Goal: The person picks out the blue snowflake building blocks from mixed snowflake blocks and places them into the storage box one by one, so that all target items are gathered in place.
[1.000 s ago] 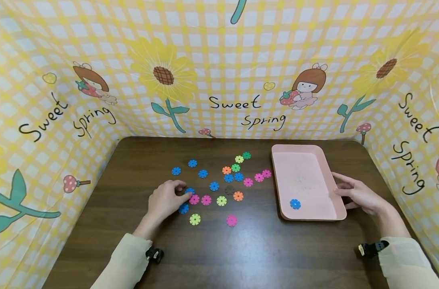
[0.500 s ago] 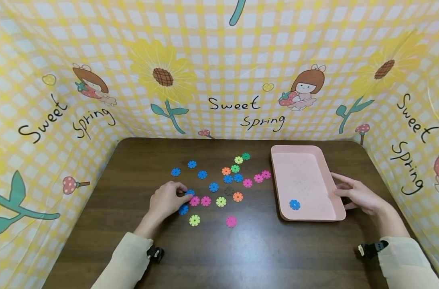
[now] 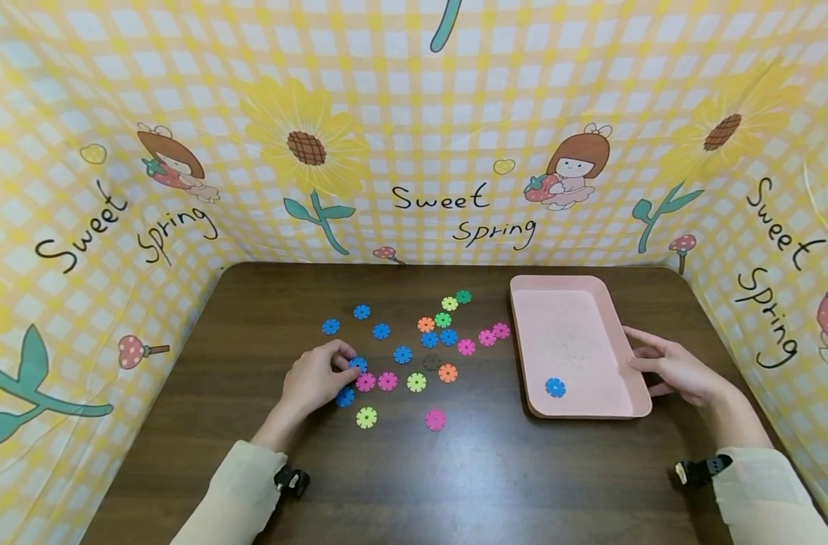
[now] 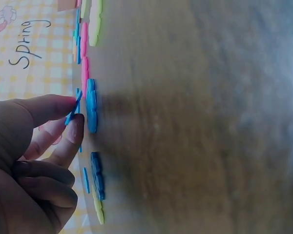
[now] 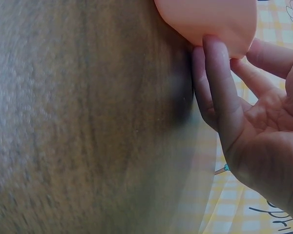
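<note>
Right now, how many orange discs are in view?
2. One orange disc sits toward the back, left of a green disc; the other orange disc is nearer, right of a yellow-green disc. More could be hidden under the left hand.

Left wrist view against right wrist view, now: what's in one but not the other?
Only left wrist: the left hand pinching a blue disc, plus other blue discs, pink discs and yellow-green discs.

Only right wrist: the right hand, fingers touching the outside of the pink tray. The tray isn't clearly identifiable in left wrist; a pinkish patch at its top edge may be part of it.

Both: dark wooden tabletop, checked cloth with lettering.
</note>
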`<state>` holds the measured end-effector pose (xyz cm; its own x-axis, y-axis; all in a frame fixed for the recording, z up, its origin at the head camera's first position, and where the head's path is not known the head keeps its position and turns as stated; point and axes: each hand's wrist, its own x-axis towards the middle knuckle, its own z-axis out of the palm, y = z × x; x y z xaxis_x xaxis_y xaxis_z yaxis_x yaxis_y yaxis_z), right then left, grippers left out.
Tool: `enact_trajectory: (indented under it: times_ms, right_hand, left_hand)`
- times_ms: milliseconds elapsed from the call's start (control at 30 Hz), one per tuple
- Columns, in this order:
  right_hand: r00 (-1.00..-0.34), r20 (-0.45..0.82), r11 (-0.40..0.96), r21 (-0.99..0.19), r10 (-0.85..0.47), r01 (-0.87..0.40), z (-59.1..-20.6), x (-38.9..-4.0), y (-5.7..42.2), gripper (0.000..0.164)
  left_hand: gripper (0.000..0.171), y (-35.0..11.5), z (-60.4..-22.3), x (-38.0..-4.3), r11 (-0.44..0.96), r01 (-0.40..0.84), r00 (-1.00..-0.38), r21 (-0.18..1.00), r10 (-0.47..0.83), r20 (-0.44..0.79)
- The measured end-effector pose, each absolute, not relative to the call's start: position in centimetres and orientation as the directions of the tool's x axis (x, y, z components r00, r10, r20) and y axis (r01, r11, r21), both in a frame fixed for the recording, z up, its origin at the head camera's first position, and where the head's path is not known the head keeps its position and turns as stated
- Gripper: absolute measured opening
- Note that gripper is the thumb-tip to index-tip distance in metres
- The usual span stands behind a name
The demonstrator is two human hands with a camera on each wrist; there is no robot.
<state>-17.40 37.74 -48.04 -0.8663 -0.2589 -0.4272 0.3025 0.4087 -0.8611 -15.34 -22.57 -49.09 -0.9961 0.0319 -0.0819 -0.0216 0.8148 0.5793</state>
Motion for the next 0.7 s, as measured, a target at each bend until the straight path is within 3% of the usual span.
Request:
enact_trajectory:
  times_ms: [333,700]
  right_hand:
    - [-0.867,-0.422,0.392,-0.869,-0.266,0.302,-48.0,-17.3,37.7,0.079]
    - [-0.867,-0.424,0.396,-0.866,-0.261,0.305,-48.1,-17.3,37.7,0.079]
  left_hand:
    - [0.018,-21.9,-48.5,-15.7,0.699,0.058,-0.996,0.712,0.088,-0.006]
    - [0.017,-17.2,-46.2,-16.8,0.565,0.122,-0.986,0.816,0.161,0.036]
